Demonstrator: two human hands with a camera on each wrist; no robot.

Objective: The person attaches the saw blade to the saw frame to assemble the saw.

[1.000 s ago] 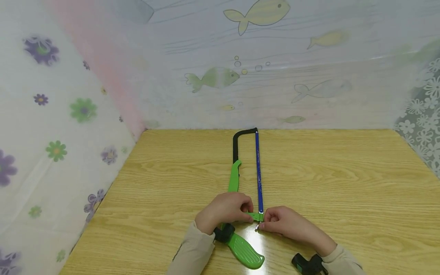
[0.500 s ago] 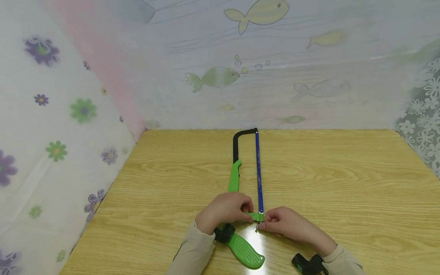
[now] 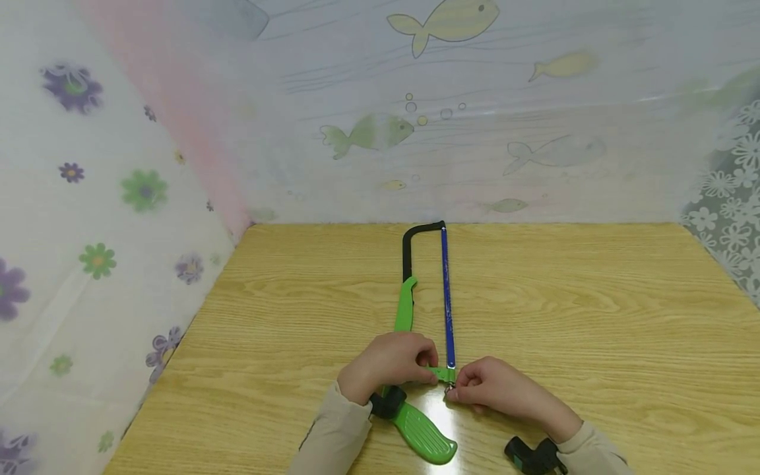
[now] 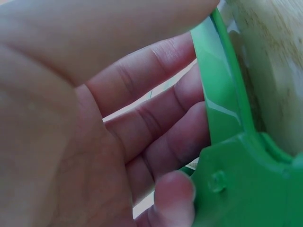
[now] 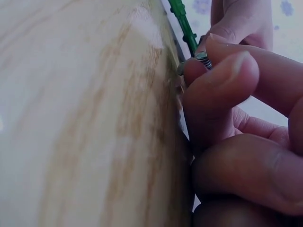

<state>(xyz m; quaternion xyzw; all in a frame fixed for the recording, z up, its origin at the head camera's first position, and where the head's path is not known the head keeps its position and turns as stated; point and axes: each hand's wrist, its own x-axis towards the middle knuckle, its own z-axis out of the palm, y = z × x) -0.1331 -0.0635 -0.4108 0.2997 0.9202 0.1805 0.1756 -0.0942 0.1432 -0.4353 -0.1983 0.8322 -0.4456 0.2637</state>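
Note:
A hacksaw lies on the table, with a black front frame [image 3: 406, 254], a green handle [image 3: 424, 435] and a blue blade [image 3: 448, 297] along its right side. My left hand [image 3: 392, 359] grips the green frame just ahead of the handle, its fingers curled against the green part [image 4: 222, 90] in the left wrist view. At the near end of the blade, the thumb and fingertips of my right hand [image 3: 501, 389] pinch a small metal wing nut [image 3: 448, 389]. A threaded screw end [image 5: 203, 59] shows by those fingertips in the right wrist view.
The wood-grain table [image 3: 594, 297] reaches back to a wall covering [image 3: 356, 79] printed with fish. A flowered sheet [image 3: 95, 218] hangs along the left side. Black wrist cameras sit on both wrists, the right one [image 3: 534, 455] close to the table.
The wing nut has turned between my right fingertips, which have shifted slightly. My left hand and the hacksaw stay in place.

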